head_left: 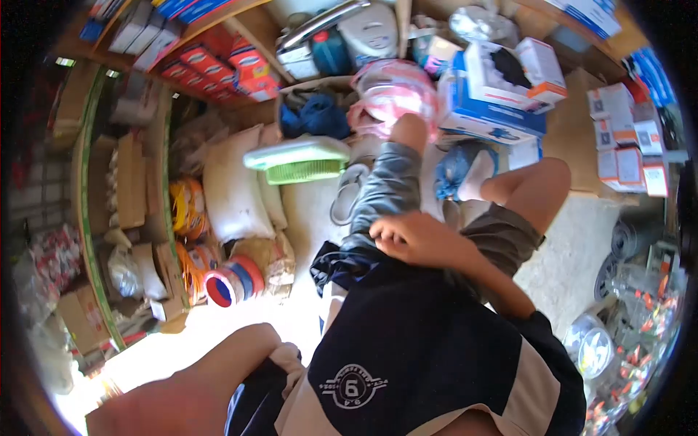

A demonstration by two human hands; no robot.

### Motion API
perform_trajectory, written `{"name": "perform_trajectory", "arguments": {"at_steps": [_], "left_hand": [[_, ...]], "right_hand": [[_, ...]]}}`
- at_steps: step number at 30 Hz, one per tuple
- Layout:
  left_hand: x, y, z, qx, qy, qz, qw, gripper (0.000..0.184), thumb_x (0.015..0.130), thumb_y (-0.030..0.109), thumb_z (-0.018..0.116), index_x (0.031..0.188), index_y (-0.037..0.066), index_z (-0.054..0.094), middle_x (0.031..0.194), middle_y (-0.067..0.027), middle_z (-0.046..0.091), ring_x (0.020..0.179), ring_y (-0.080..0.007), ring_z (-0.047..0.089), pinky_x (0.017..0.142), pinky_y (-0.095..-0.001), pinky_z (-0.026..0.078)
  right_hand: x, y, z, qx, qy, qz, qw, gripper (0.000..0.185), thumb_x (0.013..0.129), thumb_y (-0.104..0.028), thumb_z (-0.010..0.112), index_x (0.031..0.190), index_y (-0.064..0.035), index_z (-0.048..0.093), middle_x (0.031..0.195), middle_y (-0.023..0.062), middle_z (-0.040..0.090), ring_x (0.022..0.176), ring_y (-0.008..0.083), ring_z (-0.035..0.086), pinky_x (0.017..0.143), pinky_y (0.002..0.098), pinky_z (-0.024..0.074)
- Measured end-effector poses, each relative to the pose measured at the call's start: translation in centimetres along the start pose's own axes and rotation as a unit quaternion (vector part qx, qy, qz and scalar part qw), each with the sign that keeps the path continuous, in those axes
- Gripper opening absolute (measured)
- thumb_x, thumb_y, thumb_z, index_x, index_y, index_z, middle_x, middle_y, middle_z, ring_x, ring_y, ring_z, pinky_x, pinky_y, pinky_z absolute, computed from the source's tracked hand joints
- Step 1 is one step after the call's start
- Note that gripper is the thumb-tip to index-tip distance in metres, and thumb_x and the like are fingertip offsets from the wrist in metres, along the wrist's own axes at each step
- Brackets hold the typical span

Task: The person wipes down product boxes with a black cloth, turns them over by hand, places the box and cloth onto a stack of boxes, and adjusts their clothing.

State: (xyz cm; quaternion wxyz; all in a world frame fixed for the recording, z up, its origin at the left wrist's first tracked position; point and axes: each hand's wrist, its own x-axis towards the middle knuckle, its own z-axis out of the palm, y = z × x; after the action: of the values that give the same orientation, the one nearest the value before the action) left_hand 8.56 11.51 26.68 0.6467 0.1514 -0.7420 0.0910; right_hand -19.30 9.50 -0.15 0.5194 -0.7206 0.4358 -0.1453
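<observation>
My right hand [401, 237] rests over my lap, on the grey shorts [389, 185], with its fingers curled in and nothing visible in them. My left hand [156, 408] is out at the lower left, close to the camera and smeared; its fingers cannot be made out. A black shirt [436, 341] with a round white print covers my torso. Bunched dark cloth [336, 267] lies beside my left thigh. Ahead of my knees is a white and light-green plastic item [302, 161] with a ribbed side.
Shelves with red boxes [211, 69] line the back. A blue box [487, 109] stands ahead on the right, near white-and-orange boxes [618, 138]. Pale sacks [236, 182], coloured tape rolls [234, 282] and orange coils [190, 207] sit left. A grey sandal [349, 195] lies on the floor.
</observation>
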Motion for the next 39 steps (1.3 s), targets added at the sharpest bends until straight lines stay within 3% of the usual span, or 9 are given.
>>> {"name": "perform_trajectory", "arguments": {"at_steps": [3, 7, 17, 19, 25, 27, 32, 36, 39], "left_hand": [[-8.3, -3.5, -0.7, 0.105, -0.188, -0.245, 0.945, 0.016, 0.096, 0.011, 0.060, 0.110, 0.004, 0.064, 0.100, -0.0086, 0.068, 0.086, -0.0197, 0.064, 0.079, -0.0314, 0.050], [-23.7, 1.3, -0.2, 0.072, -0.313, -0.613, 0.722, 0.031, 0.087, 0.001, 0.073, 0.118, 0.003, 0.067, 0.109, -0.0132, 0.066, 0.094, -0.0291, 0.064, 0.081, -0.0343, 0.051], [-36.8, 10.7, -3.8, 0.009, -0.169, -0.752, 0.637, 0.016, 0.096, -0.001, 0.063, 0.111, 0.004, 0.062, 0.111, -0.0082, 0.063, 0.100, -0.0211, 0.063, 0.079, -0.0328, 0.054], [-39.0, 12.2, -4.8, -0.003, -0.026, -0.860, 0.510, 0.018, 0.105, 0.019, 0.057, 0.118, 0.005, 0.057, 0.108, -0.0045, 0.060, 0.103, -0.0139, 0.059, 0.082, -0.0326, 0.051], [-44.0, 14.7, -5.5, -0.123, 0.063, -0.966, 0.218, 0.063, 0.103, 0.058, 0.044, 0.141, 0.009, 0.053, 0.137, -0.0095, 0.058, 0.125, -0.0236, 0.055, 0.107, -0.0382, 0.041], [-44.1, 13.8, -4.9, -0.185, 0.098, -0.960, 0.186, 0.070, 0.103, 0.064, 0.040, 0.146, 0.009, 0.051, 0.144, -0.0101, 0.057, 0.130, -0.0259, 0.054, 0.113, -0.0391, 0.038], [-48.7, 10.2, -4.5, -0.271, 0.121, -0.917, 0.266, 0.068, 0.106, 0.061, 0.032, 0.146, 0.008, 0.051, 0.142, -0.0112, 0.060, 0.131, -0.0287, 0.055, 0.115, -0.0411, 0.038], [-46.8, 8.6, -4.2, -0.469, 0.253, -0.820, 0.207, 0.060, 0.109, 0.048, 0.031, 0.144, 0.003, 0.051, 0.141, -0.0151, 0.060, 0.130, -0.0272, 0.056, 0.117, -0.0445, 0.038], [-41.7, 7.8, -2.3, -0.271, 0.134, -0.899, 0.315, 0.055, 0.109, 0.041, 0.034, 0.140, 0.000, 0.053, 0.137, -0.0156, 0.062, 0.126, -0.0261, 0.059, 0.113, -0.0432, 0.042]], "right_hand": [[-0.8, -1.2, 4.7, -0.020, -0.013, 0.028, 0.999, 0.029, 0.094, -0.027, 0.068, 0.116, -0.0084, 0.067, 0.109, 0.0124, 0.070, 0.101, 0.0318, 0.067, 0.086, 0.0421, 0.0519], [-3.2, -3.0, 7.4, -0.155, -0.036, -0.045, 0.986, 0.028, 0.092, -0.029, 0.071, 0.116, -0.0149, 0.070, 0.129, 0.0070, 0.060, 0.122, 0.0319, 0.052, 0.098, 0.0440, 0.0464], [-4.1, -3.0, 6.2, 0.035, 0.056, 0.039, 0.997, 0.023, 0.094, -0.016, 0.067, 0.115, -0.0064, 0.068, 0.116, 0.0153, 0.066, 0.111, 0.0334, 0.064, 0.094, 0.0405, 0.0509], [-3.7, -2.5, 6.3, -0.002, 0.060, 0.046, 0.997, 0.023, 0.093, -0.016, 0.068, 0.113, -0.0051, 0.067, 0.107, 0.0160, 0.068, 0.103, 0.0349, 0.067, 0.089, 0.0412, 0.0527], [-1.3, -0.7, 8.5, -0.058, 0.048, 0.096, 0.993, 0.030, 0.089, -0.021, 0.075, 0.111, -0.0033, 0.065, 0.092, 0.0174, 0.072, 0.087, 0.0350, 0.072, 0.078, 0.0400, 0.0553], [-1.0, -0.7, 9.0, -0.097, 0.043, 0.106, 0.989, 0.032, 0.088, -0.023, 0.077, 0.109, -0.0034, 0.065, 0.092, 0.0182, 0.072, 0.086, 0.0358, 0.072, 0.076, 0.0410, 0.0552], [0.3, -0.5, 8.9, -0.110, 0.015, 0.093, 0.989, 0.031, 0.087, -0.022, 0.077, 0.108, -0.0031, 0.064, 0.091, 0.0194, 0.072, 0.085, 0.0377, 0.071, 0.076, 0.0433, 0.0545], [-0.4, -0.1, 8.2, -0.031, 0.007, 0.079, 0.996, 0.030, 0.088, -0.021, 0.075, 0.109, -0.0018, 0.064, 0.091, 0.0201, 0.071, 0.085, 0.0383, 0.070, 0.075, 0.0422, 0.0534], [-1.1, -1.4, 6.8, 0.028, 0.011, 0.101, 0.994, 0.030, 0.089, -0.019, 0.073, 0.112, -0.0022, 0.064, 0.091, 0.0193, 0.071, 0.081, 0.0359, 0.070, 0.074, 0.0397, 0.0528]]}}
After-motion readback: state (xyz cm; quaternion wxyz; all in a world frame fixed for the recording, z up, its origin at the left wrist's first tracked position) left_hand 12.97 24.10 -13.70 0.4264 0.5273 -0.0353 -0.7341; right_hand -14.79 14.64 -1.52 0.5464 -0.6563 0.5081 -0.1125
